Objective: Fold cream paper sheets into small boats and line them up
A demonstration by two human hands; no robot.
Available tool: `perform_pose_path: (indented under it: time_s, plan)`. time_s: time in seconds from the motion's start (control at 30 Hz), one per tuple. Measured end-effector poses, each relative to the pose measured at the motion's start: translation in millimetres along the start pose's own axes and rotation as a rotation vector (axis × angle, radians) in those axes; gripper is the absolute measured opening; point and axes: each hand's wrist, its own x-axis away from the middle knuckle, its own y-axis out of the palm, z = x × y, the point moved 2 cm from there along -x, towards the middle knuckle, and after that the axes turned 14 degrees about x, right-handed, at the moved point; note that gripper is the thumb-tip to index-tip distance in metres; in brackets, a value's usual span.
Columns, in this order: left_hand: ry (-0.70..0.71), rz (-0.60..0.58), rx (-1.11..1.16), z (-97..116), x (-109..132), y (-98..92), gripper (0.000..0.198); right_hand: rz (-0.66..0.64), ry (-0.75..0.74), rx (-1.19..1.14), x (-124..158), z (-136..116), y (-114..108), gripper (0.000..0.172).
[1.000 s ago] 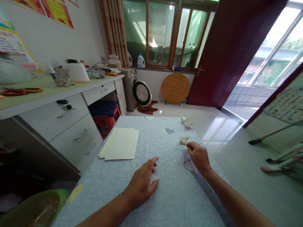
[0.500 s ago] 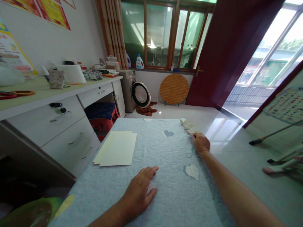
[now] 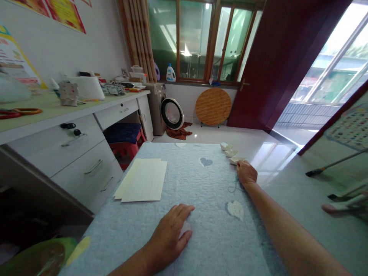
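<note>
My left hand (image 3: 171,232) rests on the blue padded cloth (image 3: 198,188), thumb apart from the stretched fingers, holding nothing. At the far right edge of the cloth, my right hand (image 3: 246,173) is closed, its fingertips at the end of the nearest folded paper boat (image 3: 235,159). Two more paper boats stand in a row beyond it, the middle one (image 3: 230,153) and the farthest one (image 3: 225,146). Left of centre lies a small stack of pale lined paper sheets (image 3: 145,182), apart from both hands. The right fingertips are partly hidden from me.
A white desk (image 3: 86,153) with drawers runs along the left wall, scissors (image 3: 20,112) on top. Under it stands a red stool (image 3: 126,147) with a dark cushion. Beyond the cloth are a washing machine with its door (image 3: 172,114) open and a round wooden board (image 3: 213,106).
The whole view has shifted slightly. My right hand stays at the nearest paper boat, and my left hand stays resting on the cloth.
</note>
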Motion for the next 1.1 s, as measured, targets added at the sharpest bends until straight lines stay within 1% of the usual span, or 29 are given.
perform_pose_path:
  time_s: [0.17, 0.3, 0.37, 0.47, 0.57, 0.63, 0.73, 0.8, 0.93, 1.03, 1.1]
  plan:
    - [0.003, 0.002, -0.003, -1, 0, -0.2, 0.056, 0.027, 0.013, -0.031, 6, -2, -3, 0.026]
    - [0.015, 0.001, 0.002, -1, 0, -0.2, 0.056, 0.051, -0.005, -0.071, 21, -8, -10, 0.028]
    - [0.019, 0.001, 0.013, 1, -1, -1.5, 0.054, 0.051, -0.042, -0.100, 32, -13, -15, 0.027]
    - [0.036, 0.003, 0.036, 7, -1, -3.9, 0.045, 0.025, -0.152, -0.159, 51, -25, -23, 0.024]
    - [0.050, 0.028, 0.063, 10, -3, -6.2, 0.030, -0.026, -0.322, -0.233, 76, -42, -35, 0.021]
    - [0.038, 0.072, 0.066, 10, -4, -8.2, 0.022, -0.060, -0.430, -0.283, 94, -55, -44, 0.019]
    - [-0.003, 0.138, 0.019, 6, -8, -13.0, 0.023, -0.093, -0.572, -0.347, 121, -78, -59, 0.019]
    - [-0.023, 0.145, -0.032, 4, -9, -17.7, 0.025, -0.107, -0.647, -0.376, 136, -94, -69, 0.021]
    - [-0.043, 0.080, -0.141, 4, -6, -30.5, 0.026, -0.137, -0.781, -0.425, 153, -124, -80, 0.023]
    - [-0.063, -0.003, -0.219, 8, 5, -42.7, 0.025, -0.149, -0.838, -0.443, 158, -144, -83, 0.025]
    - [-0.100, -0.024, -0.242, 6, 15, -52.6, 0.023, -0.156, -0.860, -0.457, 160, -158, -84, 0.026]
